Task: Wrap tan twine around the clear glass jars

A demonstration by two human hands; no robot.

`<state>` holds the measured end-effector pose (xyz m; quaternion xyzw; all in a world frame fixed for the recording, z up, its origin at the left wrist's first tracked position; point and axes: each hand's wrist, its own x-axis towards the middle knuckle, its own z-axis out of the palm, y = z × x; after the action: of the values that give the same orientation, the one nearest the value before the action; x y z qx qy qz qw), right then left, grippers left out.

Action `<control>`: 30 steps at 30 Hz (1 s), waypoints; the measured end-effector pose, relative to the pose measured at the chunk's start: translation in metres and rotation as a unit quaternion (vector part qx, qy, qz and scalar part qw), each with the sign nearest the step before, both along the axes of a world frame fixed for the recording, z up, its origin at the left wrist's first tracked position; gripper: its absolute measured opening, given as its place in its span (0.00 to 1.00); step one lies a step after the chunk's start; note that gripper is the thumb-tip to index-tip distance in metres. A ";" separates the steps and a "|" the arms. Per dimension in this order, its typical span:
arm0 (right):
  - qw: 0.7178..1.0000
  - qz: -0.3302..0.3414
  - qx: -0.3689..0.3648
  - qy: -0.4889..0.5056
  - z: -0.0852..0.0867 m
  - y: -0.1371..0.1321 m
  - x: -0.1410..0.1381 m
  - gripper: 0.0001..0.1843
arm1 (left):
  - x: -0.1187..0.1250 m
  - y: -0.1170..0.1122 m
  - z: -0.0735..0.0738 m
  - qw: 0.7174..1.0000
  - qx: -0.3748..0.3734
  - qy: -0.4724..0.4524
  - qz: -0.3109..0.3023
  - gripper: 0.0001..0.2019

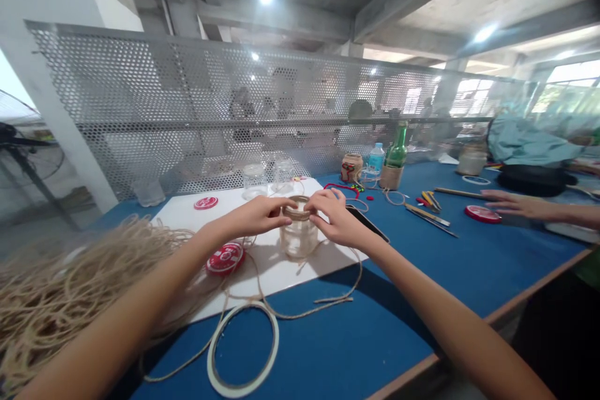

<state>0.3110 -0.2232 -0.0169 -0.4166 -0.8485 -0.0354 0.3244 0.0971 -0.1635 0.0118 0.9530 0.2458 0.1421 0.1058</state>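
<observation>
A clear glass jar point(299, 242) stands upright on a white sheet point(276, 278), brown twine point(297, 214) circling its neck. My left hand point(265, 215) pinches the wrapped neck from the left, thumb below and fingers at the rim. From the right, my right hand point(336, 219) presses its bent fingers on the same neck. Whether either hand grips a loose twine end is hidden. Loose twine trails from the jar across the sheet and the blue table point(328, 350). A red lid point(225, 258) lies left of the jar, near my left forearm.
A twine heap point(42, 287) fills the left side; a tape roll point(213, 356) lies in front. Glass jars point(254, 181) stand behind. A phone point(368, 223), pencils and a green bottle point(397, 149) are rightward. Another person's hand point(515, 205) reaches near a red lid point(482, 214).
</observation>
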 end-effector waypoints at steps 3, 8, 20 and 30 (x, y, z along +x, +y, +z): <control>0.999 0.031 -0.011 0.007 0.001 0.004 0.006 0.07 | -0.009 0.009 0.001 1.000 -0.028 -0.001 0.005 0.22; 0.998 0.053 -0.039 -0.010 0.002 0.010 0.017 0.07 | -0.017 0.010 0.006 0.999 -0.044 0.012 0.024 0.22; 0.999 0.009 -0.046 0.004 0.003 0.006 0.016 0.07 | -0.006 0.010 -0.004 0.998 0.003 -0.045 0.037 0.14; 1.000 -0.009 -0.007 -0.025 0.002 -0.010 -0.006 0.04 | 0.010 -0.012 -0.002 0.997 0.014 -0.058 0.052 0.10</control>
<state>0.3050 -0.2334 -0.0147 -0.4253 -0.8529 -0.0423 0.2997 0.1073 -0.1759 0.0095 0.9304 0.2869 0.2055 0.0988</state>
